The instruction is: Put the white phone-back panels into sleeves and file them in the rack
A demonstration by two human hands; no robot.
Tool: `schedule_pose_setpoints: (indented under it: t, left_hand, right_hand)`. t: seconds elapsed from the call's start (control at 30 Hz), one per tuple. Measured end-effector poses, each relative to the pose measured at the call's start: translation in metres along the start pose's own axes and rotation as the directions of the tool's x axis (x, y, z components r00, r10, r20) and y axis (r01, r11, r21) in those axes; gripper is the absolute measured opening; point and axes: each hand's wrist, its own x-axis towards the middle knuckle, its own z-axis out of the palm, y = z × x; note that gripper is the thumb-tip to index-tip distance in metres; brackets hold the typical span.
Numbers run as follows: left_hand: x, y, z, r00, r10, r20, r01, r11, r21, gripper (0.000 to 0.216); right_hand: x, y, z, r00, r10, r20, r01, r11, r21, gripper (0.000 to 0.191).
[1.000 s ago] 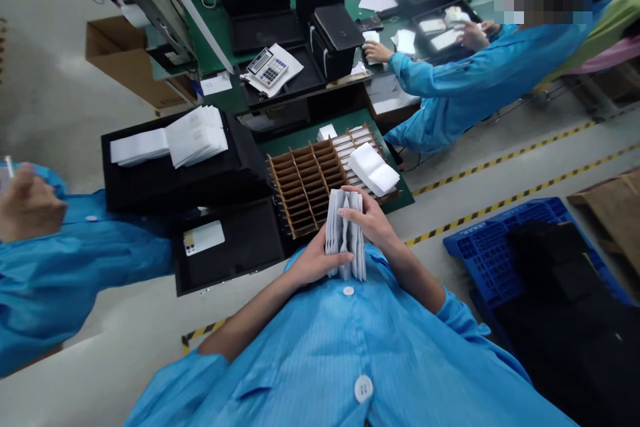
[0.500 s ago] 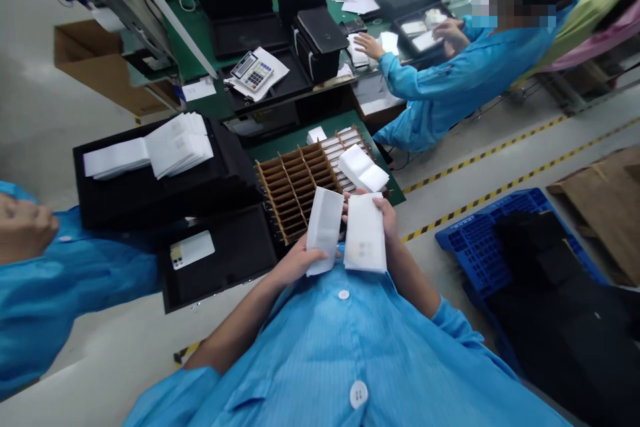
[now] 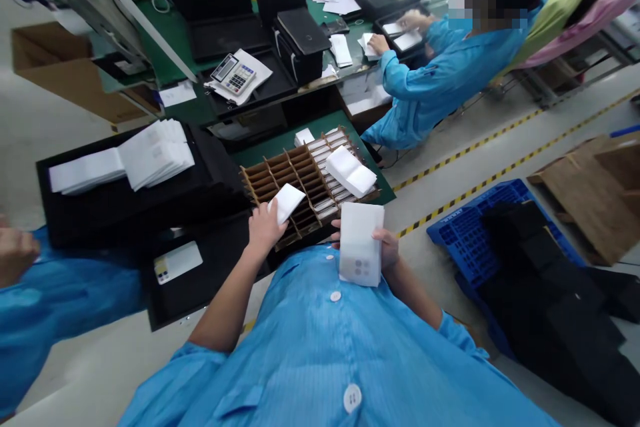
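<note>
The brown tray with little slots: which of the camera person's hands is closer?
Left. The left hand is at the left edge of the brown tray, holding a white packet over it. The right hand is farther off, holding a white stack near the blue shirt.

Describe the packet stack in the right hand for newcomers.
Find the brown divider grid on the green table. Below its right end, in front of the wearer's blue coat, the right hand holds a white packet stack. Round grey spots near its lower edge set it apart from the white packet in the left hand and the bundle lying on the grid.
</note>
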Motion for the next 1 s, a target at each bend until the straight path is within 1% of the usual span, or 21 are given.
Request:
schedule_pose_setpoints:
  t: [0.07,0.1,0.13,0.17,0.2,0.23,0.27,0.3,0.33,0.37,0.4,0.43,0.5,0.6,0.63,0.7,0.77,0.83,0.9,0.93,1.0]
  left_hand:
    - [-0.003,0.003,0.0,1.0,0.013,-0.005,-0.014,0.995,-0.094,0.084]
    - [-0.003,0.007,-0.003,0.999,0.028,-0.021,-0.032,0.979,-0.199,0.084]
    - [-0.004,0.013,-0.009,0.998,0.048,-0.039,-0.059,0.935,-0.35,0.083]
    - [-0.004,0.021,-0.016,0.996,0.078,-0.047,-0.091,0.838,-0.538,0.083]
    - [-0.004,0.031,-0.025,0.991,0.125,-0.039,-0.114,0.67,-0.733,0.084]
    - [-0.004,0.042,-0.034,0.981,0.193,-0.023,-0.107,0.441,-0.891,0.085]
    - [-0.004,0.054,-0.044,0.96,0.281,-0.005,-0.058,0.182,-0.982,0.086]
    - [-0.005,0.066,-0.052,0.928,0.372,0.004,0.025,-0.052,-0.998,0.088]
    - [-0.008,0.076,-0.059,0.891,0.454,0.003,0.119,-0.227,-0.967,0.089]
    - [-0.011,0.085,-0.064,0.858,0.513,-0.002,0.204,-0.346,-0.916,0.088]
    - [-0.014,0.093,-0.067,0.839,0.544,-0.006,0.266,-0.419,-0.868,0.085]
    - [-0.019,0.098,-0.068,0.835,0.55,-0.003,0.301,-0.461,-0.834,0.078]
    - [-0.029,0.101,-0.066,0.873,0.487,0.031,0.309,-0.501,-0.808,0.061]
    - [-0.045,0.095,-0.06,0.958,0.233,0.165,0.266,-0.516,-0.814,0.044]
    - [-0.05,0.091,-0.059,0.969,0.132,0.211,0.249,-0.52,-0.817,0.042]
    - [-0.058,0.085,-0.057,0.965,-0.035,0.258,0.201,-0.531,-0.823,0.04]
    - [-0.066,0.082,-0.056,0.962,-0.124,0.243,0.14,-0.541,-0.83,0.039]
    - [-0.072,0.084,-0.057,0.962,-0.174,0.209,0.079,-0.557,-0.827,0.04]
    - [-0.077,0.091,-0.058,0.959,-0.226,0.171,0.011,-0.573,-0.82,0.042]
    - [-0.08,0.095,-0.058,0.955,-0.258,0.149,-0.026,-0.573,-0.819,0.042]
    - [-0.088,0.102,-0.055,0.95,-0.3,0.084,-0.096,-0.539,-0.837,0.042]
  right_hand:
    - [0.001,-0.004,-0.002,0.998,0.057,-0.032,-0.057,0.998,-0.004,0.073]
    - [0.002,-0.006,-0.001,0.996,0.07,-0.061,-0.069,0.998,0.009,0.069]
    - [0.005,-0.009,0.001,0.993,0.084,-0.088,-0.081,0.996,0.029,0.066]
    - [0.009,-0.011,0.005,0.989,0.109,-0.105,-0.104,0.993,0.051,0.063]
    - [0.015,-0.012,0.009,0.983,0.144,-0.11,-0.136,0.988,0.074,0.061]
    - [0.021,-0.012,0.014,0.977,0.186,-0.105,-0.177,0.98,0.095,0.059]
    - [0.028,-0.011,0.02,0.968,0.234,-0.095,-0.223,0.968,0.113,0.056]
    - [0.035,-0.008,0.025,0.957,0.279,-0.086,-0.267,0.955,0.126,0.053]
    - [0.041,-0.003,0.031,0.945,0.318,-0.083,-0.305,0.943,0.136,0.049]
    - [0.046,0.002,0.035,0.933,0.349,-0.083,-0.336,0.931,0.141,0.046]
    - [0.049,0.008,0.039,0.924,0.373,-0.088,-0.359,0.923,0.142,0.043]
    - [0.049,0.014,0.041,0.914,0.393,-0.1,-0.379,0.915,0.135,0.041]
    - [0.043,0.021,0.042,0.904,0.402,-0.149,-0.391,0.915,0.096,0.037]
    - [0.022,0.019,0.039,0.931,0.282,-0.231,-0.294,0.956,-0.02,0.039]
    - [0.013,0.016,0.038,0.944,0.227,-0.241,-0.248,0.967,-0.059,0.043]
    - [-0.001,0.006,0.036,0.963,0.125,-0.238,-0.159,0.979,-0.128,0.049]
    - [-0.01,-0.002,0.037,0.975,0.062,-0.215,-0.105,0.975,-0.197,0.048]
    - [-0.012,-0.005,0.039,0.983,-0.008,-0.185,-0.043,0.961,-0.274,0.05]
    - [-0.008,-0.001,0.043,0.975,-0.144,-0.17,0.073,0.928,-0.367,0.062]
    - [-0.005,0.002,0.045,0.956,-0.244,-0.165,0.154,0.891,-0.426,0.074]
    - [0.002,0.007,0.051,0.88,-0.452,-0.141,0.299,0.761,-0.576,0.096]
